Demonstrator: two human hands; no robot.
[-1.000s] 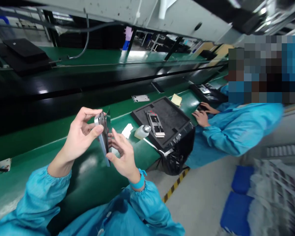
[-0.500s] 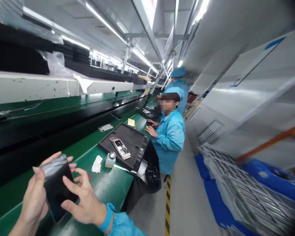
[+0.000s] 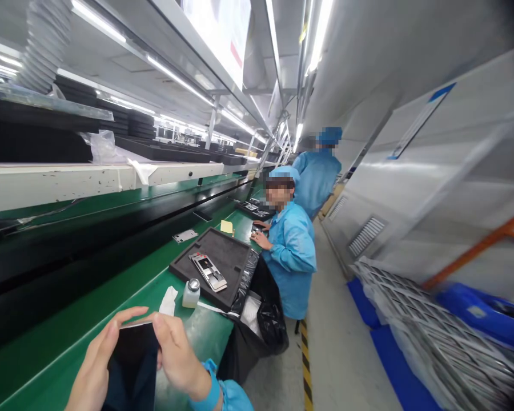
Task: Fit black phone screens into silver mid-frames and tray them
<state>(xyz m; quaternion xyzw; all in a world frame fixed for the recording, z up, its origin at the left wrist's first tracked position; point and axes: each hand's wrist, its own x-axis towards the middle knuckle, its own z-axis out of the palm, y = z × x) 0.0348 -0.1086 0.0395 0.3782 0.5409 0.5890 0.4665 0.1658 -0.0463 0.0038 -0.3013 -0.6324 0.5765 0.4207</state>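
Left hand [image 3: 95, 371] and right hand [image 3: 180, 359] clasping dark phone panel [image 3: 132, 357] by side edges, low in view, above green bench [image 3: 60, 342]. Fingertips on rims, glossy face bare. Best kept so: hold by edges, no prints on glass, firm even pinch, tilt toward overhead lights. Solvent bottle [image 3: 191, 293], white wipe [image 3: 168, 301], black foam tray [image 3: 223, 251] near ahead.

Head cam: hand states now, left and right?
Left hand: closed on the dark panel, gripping its left edge.
Right hand: closed on the same panel's right edge.
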